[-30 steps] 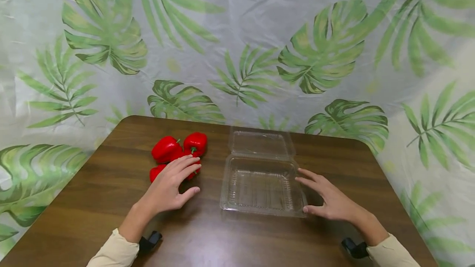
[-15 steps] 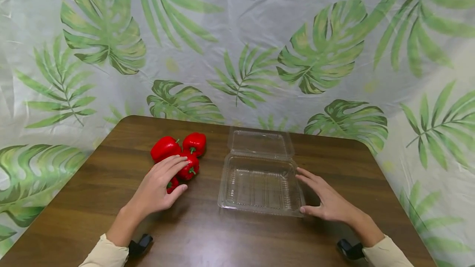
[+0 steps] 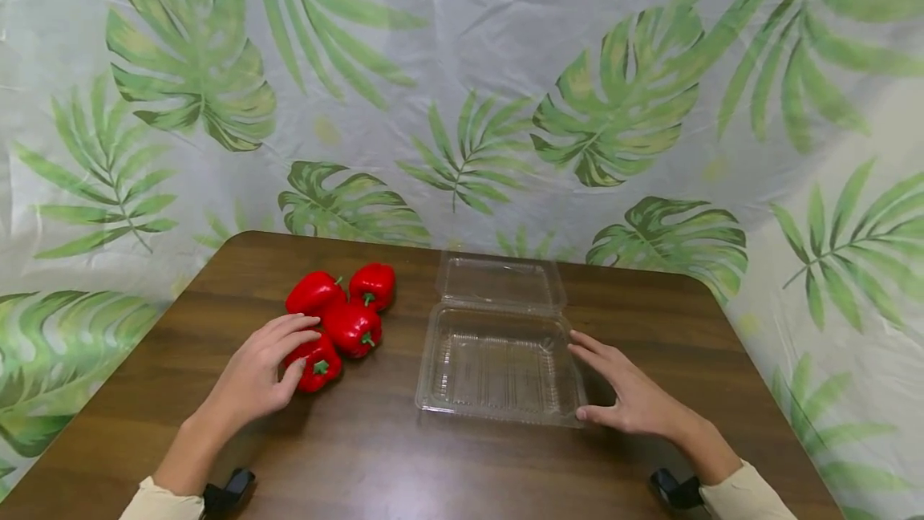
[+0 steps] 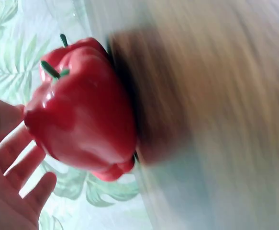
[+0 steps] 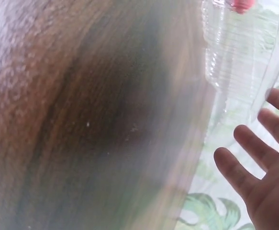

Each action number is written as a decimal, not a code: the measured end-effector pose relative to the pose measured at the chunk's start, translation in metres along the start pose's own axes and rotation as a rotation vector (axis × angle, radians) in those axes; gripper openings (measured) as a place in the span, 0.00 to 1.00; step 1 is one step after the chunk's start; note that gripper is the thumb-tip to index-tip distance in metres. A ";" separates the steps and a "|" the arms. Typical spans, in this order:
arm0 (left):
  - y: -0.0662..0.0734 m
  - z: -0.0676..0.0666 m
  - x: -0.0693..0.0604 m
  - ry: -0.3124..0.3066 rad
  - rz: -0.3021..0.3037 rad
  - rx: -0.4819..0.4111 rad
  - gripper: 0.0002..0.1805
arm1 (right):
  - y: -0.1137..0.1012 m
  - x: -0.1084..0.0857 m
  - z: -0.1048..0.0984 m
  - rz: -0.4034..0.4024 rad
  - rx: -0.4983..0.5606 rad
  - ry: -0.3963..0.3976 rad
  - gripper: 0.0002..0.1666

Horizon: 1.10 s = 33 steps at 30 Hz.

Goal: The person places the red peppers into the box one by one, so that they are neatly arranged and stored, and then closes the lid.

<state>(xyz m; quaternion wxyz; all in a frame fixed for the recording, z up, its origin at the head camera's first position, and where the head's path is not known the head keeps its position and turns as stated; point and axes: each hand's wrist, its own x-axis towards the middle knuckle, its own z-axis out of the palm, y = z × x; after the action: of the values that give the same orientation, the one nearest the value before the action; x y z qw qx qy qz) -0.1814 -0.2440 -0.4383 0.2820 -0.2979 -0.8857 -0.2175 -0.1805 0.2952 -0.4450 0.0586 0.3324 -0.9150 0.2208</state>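
Observation:
Several red bell peppers with green stems lie grouped on the left of the table. The nearest bell pepper [image 3: 314, 363] is beside my left hand [image 3: 253, 371], whose fingers are spread loosely at its left side; the left wrist view shows this pepper [image 4: 82, 110] large, with the fingers around its stem end. I cannot tell whether they touch it. To the right of the peppers lies a clear plastic clamshell container [image 3: 498, 408], its lid [image 3: 501, 283] folded back. My right hand [image 3: 635, 392] is at the container's right rim, fingers relaxed, thumb near the front corner.
The brown wooden table [image 3: 404, 464] has rounded far corners. A leaf-patterned curtain [image 3: 462, 62] hangs behind it. Black wrist-worn devices sit under both forearms, such as the left strap [image 3: 229, 490].
My left hand has moved left and toward me, from above the peppers to beside the nearest one, uncovering them. My right hand stays at the container's right rim.

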 end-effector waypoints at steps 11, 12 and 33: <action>-0.007 -0.003 -0.011 0.022 0.102 -0.038 0.26 | 0.001 0.004 0.000 -0.006 0.013 -0.005 0.50; -0.006 -0.004 -0.011 0.013 0.098 -0.026 0.26 | 0.001 0.004 0.000 -0.005 0.012 -0.003 0.50; 0.002 -0.017 -0.019 -0.220 -0.140 -0.041 0.28 | -0.006 0.000 0.004 0.034 0.054 -0.006 0.48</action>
<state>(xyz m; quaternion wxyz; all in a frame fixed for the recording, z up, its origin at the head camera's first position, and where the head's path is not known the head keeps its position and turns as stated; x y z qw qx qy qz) -0.1610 -0.2594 -0.4368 0.1614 -0.2632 -0.9252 -0.2206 -0.1764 0.2898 -0.4464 0.0430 0.3192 -0.9143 0.2455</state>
